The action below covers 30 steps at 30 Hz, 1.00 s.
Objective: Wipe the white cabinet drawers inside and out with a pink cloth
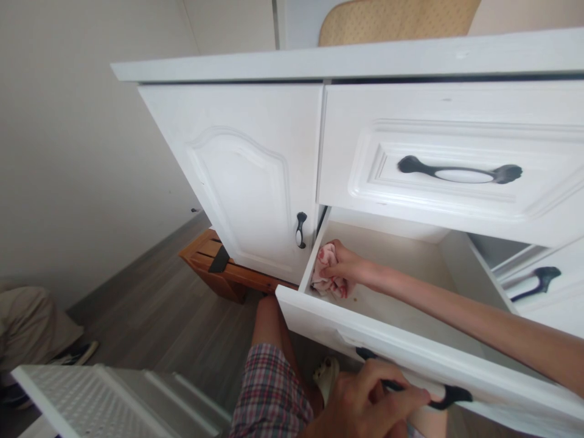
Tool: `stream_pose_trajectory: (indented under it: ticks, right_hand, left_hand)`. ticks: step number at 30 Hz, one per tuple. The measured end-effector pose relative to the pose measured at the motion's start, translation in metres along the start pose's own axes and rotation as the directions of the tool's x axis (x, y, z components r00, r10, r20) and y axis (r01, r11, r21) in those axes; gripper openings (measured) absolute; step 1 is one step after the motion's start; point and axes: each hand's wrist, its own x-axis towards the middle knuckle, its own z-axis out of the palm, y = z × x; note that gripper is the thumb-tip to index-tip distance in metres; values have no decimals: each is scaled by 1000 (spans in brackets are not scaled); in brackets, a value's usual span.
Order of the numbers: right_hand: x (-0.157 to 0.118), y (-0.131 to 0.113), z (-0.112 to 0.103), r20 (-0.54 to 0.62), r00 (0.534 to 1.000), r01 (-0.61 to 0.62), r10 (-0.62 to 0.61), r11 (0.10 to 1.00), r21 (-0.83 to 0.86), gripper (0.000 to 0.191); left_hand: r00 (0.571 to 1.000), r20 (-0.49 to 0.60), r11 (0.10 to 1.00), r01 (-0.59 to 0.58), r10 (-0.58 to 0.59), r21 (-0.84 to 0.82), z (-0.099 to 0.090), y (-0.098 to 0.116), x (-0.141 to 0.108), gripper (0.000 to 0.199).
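Observation:
A pink-and-white cloth (pixel 325 260) is bunched in my right hand (pixel 349 269), whose fingers are closed round it. The hand presses the cloth into the near left corner of a pulled-out white drawer (pixel 401 333), against its side wall. A small dark speck lies on the drawer floor beside the hand. Below, my left hand (pixel 365 398) grips the black handle (pixel 456 395) on the front of this drawer, fingers curled round its middle. Part of the handle is hidden behind those fingers.
A shut upper drawer (pixel 456 140) overhangs the opened one. To the left is a shut cabinet door (pixel 241 188). A brown wooden bench (pixel 228 274) stands beneath it. At lower left are a white perforated panel (pixel 91 404) and another person's trouser leg (pixel 36 325).

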Motion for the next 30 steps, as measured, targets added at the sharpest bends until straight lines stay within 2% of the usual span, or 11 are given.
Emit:
stream_pose_trajectory:
  ticks: [6,11,15,23,30]
  right_hand:
    - [-7,-6,1,19,1000,-11,11,1000,22,57]
    - [-7,-6,2,44,999,-11,9,999,40,60]
    - [-4,-4,1,23,1000,-19,19,1000,9,57]
    - [0,0,1,17,1000,19,-19,1000,-10,55]
    - [-2,-3,3,12,1000,12,-12,999,-34,54]
  left_hand:
    - [997,50,997,-65,67,-37,-13,0,16,40]
    - [997,53,998,-61,63,-31,-11,-3,10,40]
    - [991,124,998,-58,54,33,-9,-4,5,38]
    - [997,32,998,-64,63,25,-11,1,10,34]
    - [997,58,998,-52,50,38,-6,-3,4,35]
